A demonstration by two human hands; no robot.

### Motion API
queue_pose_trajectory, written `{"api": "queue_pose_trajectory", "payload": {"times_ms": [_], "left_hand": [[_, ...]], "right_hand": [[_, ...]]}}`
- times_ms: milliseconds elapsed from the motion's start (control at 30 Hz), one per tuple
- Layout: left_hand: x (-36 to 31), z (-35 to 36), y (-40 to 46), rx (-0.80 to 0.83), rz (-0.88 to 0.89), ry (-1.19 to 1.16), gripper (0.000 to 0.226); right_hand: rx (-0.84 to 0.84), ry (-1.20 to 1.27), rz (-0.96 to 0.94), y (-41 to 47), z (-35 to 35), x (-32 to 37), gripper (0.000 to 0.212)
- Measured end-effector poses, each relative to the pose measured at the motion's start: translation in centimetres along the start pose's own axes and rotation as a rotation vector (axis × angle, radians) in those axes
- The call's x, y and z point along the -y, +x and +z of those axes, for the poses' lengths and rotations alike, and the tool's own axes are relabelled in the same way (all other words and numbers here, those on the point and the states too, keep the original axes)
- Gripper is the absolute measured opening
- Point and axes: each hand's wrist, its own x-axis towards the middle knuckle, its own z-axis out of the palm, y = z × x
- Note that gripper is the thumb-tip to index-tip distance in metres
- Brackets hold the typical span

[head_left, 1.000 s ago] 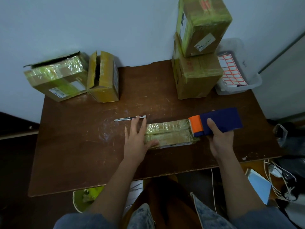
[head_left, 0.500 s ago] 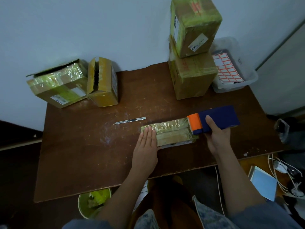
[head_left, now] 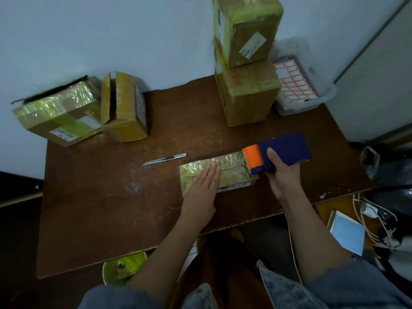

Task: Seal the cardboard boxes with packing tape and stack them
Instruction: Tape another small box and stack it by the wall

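A flat cardboard box (head_left: 231, 172) wrapped in glossy tape lies on the brown table (head_left: 111, 208) near its front edge. My left hand (head_left: 204, 188) lies flat on the box's left half with straight fingers. My right hand (head_left: 282, 175) grips a blue and orange tape dispenser (head_left: 278, 153) at the box's right end. Two taped boxes (head_left: 247, 63) stand stacked at the back of the table. Two more boxes lie at the back left: a taped one (head_left: 60, 114) and one with an open flap (head_left: 124, 108).
A utility knife (head_left: 165, 159) lies on the table just left of the flat box. A clear plastic bin with red-bordered labels (head_left: 296, 83) sits at the back right. Below the table are a green bowl (head_left: 122, 267), cables and a blue book (head_left: 347, 233).
My left hand slid from the box's left end, near the knife, onto the top of the box and now presses flat. The dispenser stayed at the right end.
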Motion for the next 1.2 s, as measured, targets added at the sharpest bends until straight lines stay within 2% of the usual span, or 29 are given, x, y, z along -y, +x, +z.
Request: {"api": "queue_pose_trajectory", "payload": {"times_ms": [167,400,633,733,1067,1200], "left_hand": [[-1.3,-0.3,0.9,0.011,0.117,-0.031,0.1],[-2.0,-0.2,1.6,-0.001,0.136,-0.053,0.097],[-2.5,0.1,2.5,-0.011,0.138,-0.045,0.09],[-2.6,0.2,2.8,-0.018,0.148,-0.024,0.091],[-2.1,-0.3,4.3,0.041,0.27,0.059,0.092],[-1.8,-0.7,4.0,0.04,0.272,0.046,0.087]], "right_hand": [[-0.002,-0.015,0.006,0.4,-0.3,-0.3,0.063],[0.001,0.0,0.019,0.5,-0.7,-0.4,0.067],[0.026,0.022,0.029,0.5,-0.9,-0.4,0.038],[0.031,0.031,0.026,0.6,-1.1,-0.5,0.038],[0.012,0.08,0.07,0.2,-0.9,-0.5,0.057],[0.012,0.108,0.072,-0.1,-0.7,-0.5,0.046]]}}
